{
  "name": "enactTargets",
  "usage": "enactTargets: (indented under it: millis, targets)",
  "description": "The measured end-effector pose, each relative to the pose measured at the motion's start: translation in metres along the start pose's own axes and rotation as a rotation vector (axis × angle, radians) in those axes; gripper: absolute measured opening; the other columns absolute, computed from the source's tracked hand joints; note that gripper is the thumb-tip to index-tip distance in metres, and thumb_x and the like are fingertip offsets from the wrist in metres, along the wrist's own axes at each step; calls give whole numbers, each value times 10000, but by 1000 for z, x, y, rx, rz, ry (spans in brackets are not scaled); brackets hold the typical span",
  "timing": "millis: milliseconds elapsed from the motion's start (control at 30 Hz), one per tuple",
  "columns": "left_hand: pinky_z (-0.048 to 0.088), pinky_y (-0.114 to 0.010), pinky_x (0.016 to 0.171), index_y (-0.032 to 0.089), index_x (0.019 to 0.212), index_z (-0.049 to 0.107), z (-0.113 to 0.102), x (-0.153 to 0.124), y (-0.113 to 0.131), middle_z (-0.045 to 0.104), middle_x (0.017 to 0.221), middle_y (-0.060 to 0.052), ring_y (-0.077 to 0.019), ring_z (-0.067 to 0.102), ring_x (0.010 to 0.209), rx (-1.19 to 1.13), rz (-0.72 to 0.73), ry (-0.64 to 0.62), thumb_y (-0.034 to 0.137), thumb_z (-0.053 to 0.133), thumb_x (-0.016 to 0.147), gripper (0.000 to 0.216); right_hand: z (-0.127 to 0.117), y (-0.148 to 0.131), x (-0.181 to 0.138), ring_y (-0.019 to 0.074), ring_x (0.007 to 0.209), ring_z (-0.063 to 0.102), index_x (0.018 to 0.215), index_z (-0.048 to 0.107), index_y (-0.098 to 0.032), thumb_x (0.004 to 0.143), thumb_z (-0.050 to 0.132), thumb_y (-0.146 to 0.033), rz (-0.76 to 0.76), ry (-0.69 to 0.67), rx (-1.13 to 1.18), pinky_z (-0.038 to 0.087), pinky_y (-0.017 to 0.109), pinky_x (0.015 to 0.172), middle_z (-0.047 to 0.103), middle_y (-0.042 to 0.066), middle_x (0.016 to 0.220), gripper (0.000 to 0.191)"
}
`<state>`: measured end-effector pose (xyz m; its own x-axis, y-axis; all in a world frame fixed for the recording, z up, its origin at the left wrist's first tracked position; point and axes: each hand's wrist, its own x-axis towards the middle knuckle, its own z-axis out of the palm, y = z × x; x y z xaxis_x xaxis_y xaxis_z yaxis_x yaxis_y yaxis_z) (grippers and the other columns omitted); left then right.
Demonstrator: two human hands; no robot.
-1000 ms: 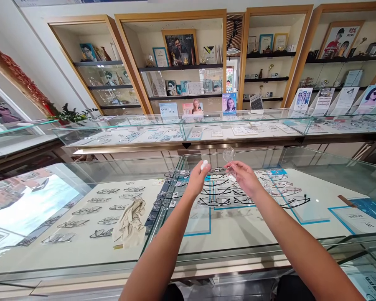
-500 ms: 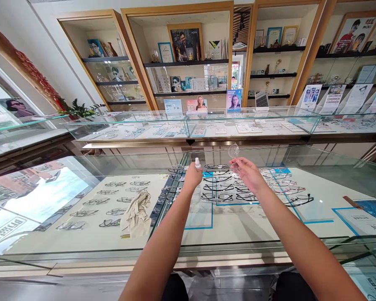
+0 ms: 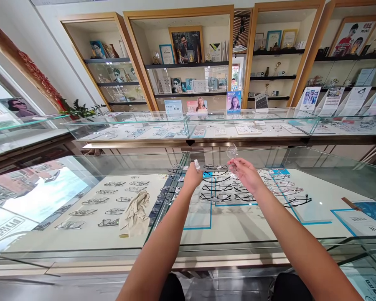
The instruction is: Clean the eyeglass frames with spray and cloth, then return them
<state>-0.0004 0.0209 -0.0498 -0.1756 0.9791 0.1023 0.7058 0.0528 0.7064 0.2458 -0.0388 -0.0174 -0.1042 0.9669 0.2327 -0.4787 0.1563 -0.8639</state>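
Observation:
My left hand [image 3: 192, 176] is closed round a small white-topped spray bottle [image 3: 196, 164]; the fingers cover most of its body. To its right, my right hand [image 3: 247, 173] pinches a pair of thin-framed eyeglasses [image 3: 232, 152] near the bridge. The glasses are turned on end, one lens above the fingers and the other below. Both hands are above the glass display counter [image 3: 244, 246], with a gap between the bottle and the glasses. Beneath them, rows of dark-framed glasses [image 3: 215, 197] show through the glass.
A crumpled beige cloth [image 3: 135, 215] lies on the counter at left, over more glasses [image 3: 83, 212]. Another glass showcase [image 3: 163, 130] stands beyond. Wooden shelves [image 3: 189, 65] line the wall. A brown strip [image 3: 351, 203] is at right.
The glasses and my right hand have shifted slightly left. My left hand keeps its hold on the spray bottle, which leans a little more. The camera view has moved slightly.

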Motion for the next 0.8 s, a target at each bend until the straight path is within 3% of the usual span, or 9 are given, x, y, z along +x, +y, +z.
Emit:
enactTargets:
  millis: [67, 133, 233, 333, 400, 467, 600, 700, 800]
  targets:
    - [453, -473, 1114, 165, 1446, 506, -1, -7, 6, 620, 1495, -237, -401, 569, 1430, -13, 51, 152, 324, 735, 927, 590, -2, 0, 1, 151, 827, 670, 901, 842, -263, 728, 984, -535, -7, 4, -5, 554, 300, 782, 821, 37, 1027, 352]
    - [371, -511, 1209, 182, 1493, 465, -5, -18, 14, 549, 1570, -225, -396, 468, 1524, -56, 128, 389, 326, 734, 902, 665, -4, -1, 3, 145, 817, 672, 901, 845, -262, 694, 1002, -532, -9, 17, -4, 557, 290, 762, 822, 35, 1022, 374]
    - [354, -527, 1207, 211, 1433, 508, -20, -37, 21, 600, 1494, -181, -366, 509, 1466, -130, 201, 649, 283, 664, 905, 555, -10, -2, 6, 131, 806, 674, 893, 846, -265, 669, 1020, -507, -8, 36, 8, 556, 264, 726, 821, 26, 1012, 373]
    - [386, -495, 1157, 231, 1229, 614, -49, -51, 8, 691, 1341, -133, -326, 594, 1329, -98, 230, 710, 273, 601, 930, 301, -14, -2, 9, 126, 790, 672, 897, 845, -269, 680, 1014, -489, -18, 25, 12, 558, 256, 698, 817, 26, 1007, 352]
    - [414, -462, 1119, 233, 1079, 661, -75, -58, -15, 743, 1220, -104, -302, 640, 1231, -10, 242, 649, 278, 561, 951, 168, -16, -1, 10, 121, 785, 670, 902, 846, -266, 683, 1014, -481, -22, 10, 16, 559, 247, 685, 814, 30, 1018, 350]
    - [459, -425, 1049, 229, 1003, 696, -103, -66, -46, 774, 1142, -96, -290, 677, 1151, 117, 202, 507, 321, 511, 992, 207, -17, -1, 11, 116, 784, 671, 902, 846, -264, 689, 1014, -469, -24, 0, 21, 562, 239, 681, 812, 32, 1022, 340]
    - [511, -445, 931, 185, 1081, 737, -149, -88, -110, 760, 1238, -197, -374, 703, 1151, 518, -159, 270, 515, 496, 1020, 413, -18, 1, 11, 113, 780, 675, 903, 846, -261, 693, 1012, -459, -18, 4, 24, 572, 231, 686, 811, 34, 1017, 332]
    - [528, -461, 903, 167, 1168, 716, -165, -104, -140, 757, 1262, -239, -428, 707, 1171, 656, -381, 112, 538, 656, 911, 455, -19, 2, 12, 112, 775, 673, 906, 847, -260, 686, 1014, -459, -12, -2, 18, 577, 231, 687, 811, 35, 1023, 341]
    - [533, -432, 862, 188, 1074, 724, -170, -114, -148, 785, 1183, -216, -404, 728, 1124, 636, -414, 75, 432, 624, 925, 303, -21, 4, 13, 117, 769, 671, 909, 845, -260, 697, 1006, -456, -20, -15, 8, 578, 239, 677, 810, 36, 1020, 331]
